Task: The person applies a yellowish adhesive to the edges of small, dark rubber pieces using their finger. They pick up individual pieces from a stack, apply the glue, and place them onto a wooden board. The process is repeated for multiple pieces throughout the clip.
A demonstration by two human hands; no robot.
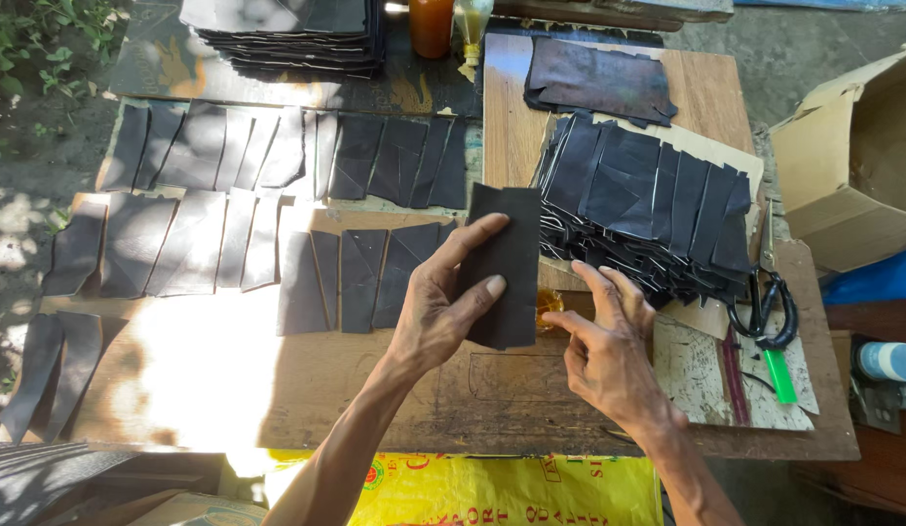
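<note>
Head cam: my left hand (443,312) pinched one dark leather piece (507,265) at frame center; right hand (604,346) half-curled just beside it, holding nothing. One yellow printed sack (492,487) bottom center, one open cardboard box (852,166) right, two bottles (451,24) top center.

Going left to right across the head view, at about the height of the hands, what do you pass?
Dark pieces laid in rows → left hand holding a dark rectangular piece → right hand → scissors → cardboard box.
</note>
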